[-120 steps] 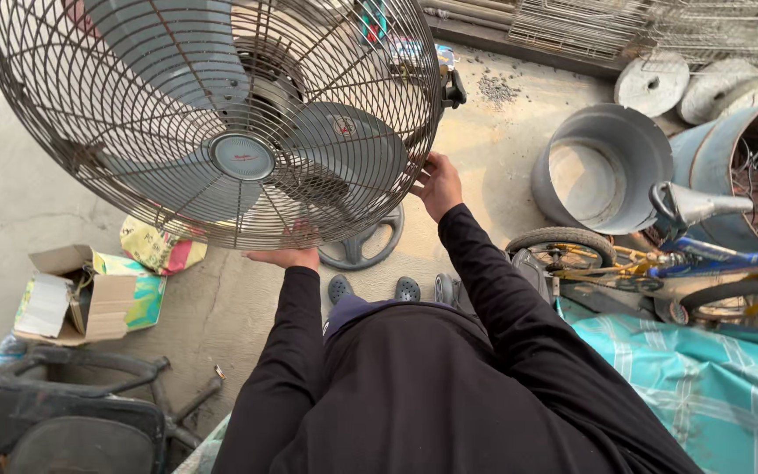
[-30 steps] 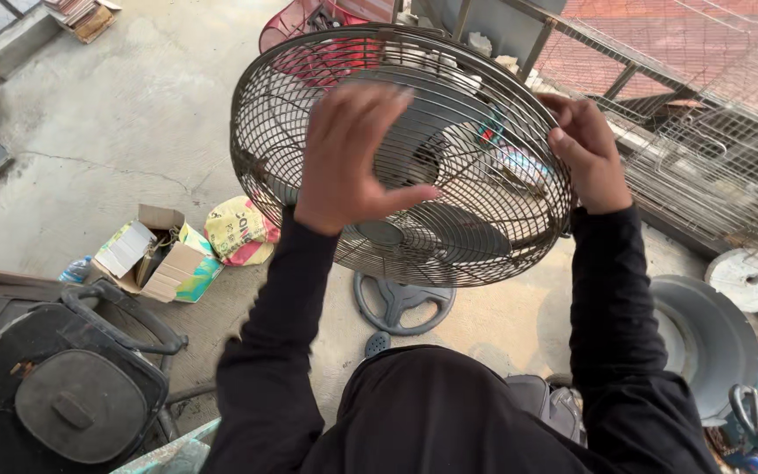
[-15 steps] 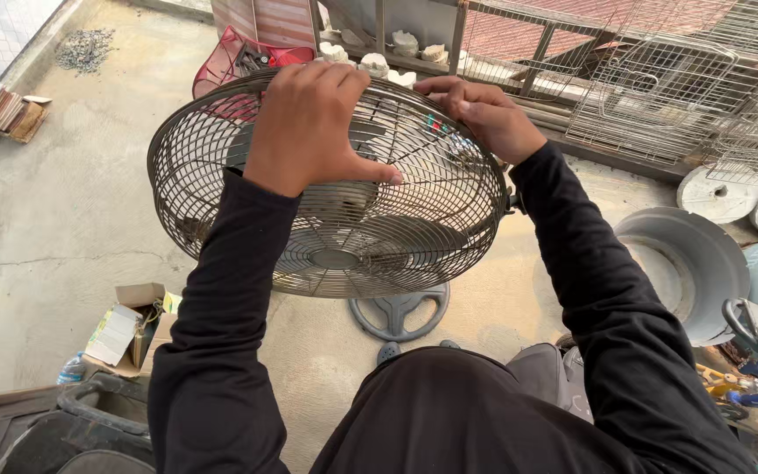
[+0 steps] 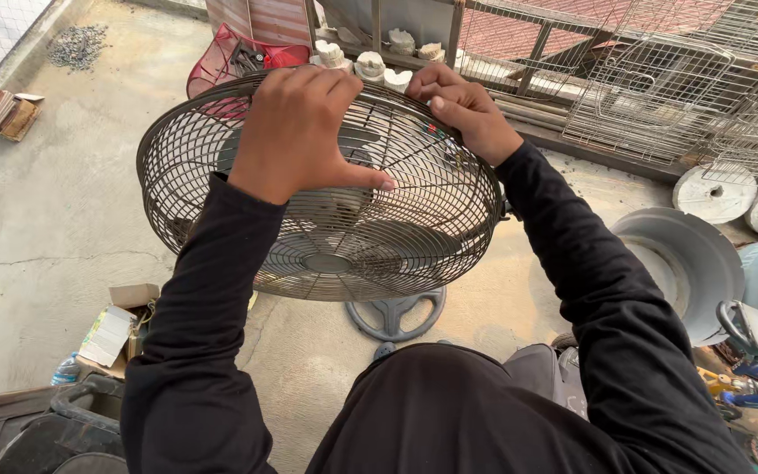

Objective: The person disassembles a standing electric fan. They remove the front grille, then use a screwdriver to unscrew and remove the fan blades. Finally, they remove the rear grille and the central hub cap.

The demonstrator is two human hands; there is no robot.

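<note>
Fan guard (image 4: 326,219) — big round dark wire grille, tilted face-up toward the camera, blades visible through the wires. Fan sits on its round floor base (image 4: 395,314) on the concrete floor (image 4: 54,202), right in front of the person, mid-frame.

Progress, as a judgement: front grille looks seated on the head all round; I see no gap at the rim from here. Both hands are at the top/far rim, so the work looks to be at the rim fastening up there. Can't see a clip or screw, too small. Whether the rest of the rim is fastened: can't tell.

Grip:
- Left hand (image 4: 296,132) draped over the top rim, fingers curled over the far edge, thumb laid flat across the front wires. Loose hold, steadying the guard, not clenched.
- Right hand (image 4: 467,110) on the rim just right of it, fingers bunched and pinching at the rim wire. What sits between the fingertips is hidden.

Around it: grey metal basin (image 4: 686,263) on the right, wire cages (image 4: 660,88) behind, open cardboard box (image 4: 120,325) lower left.
</note>
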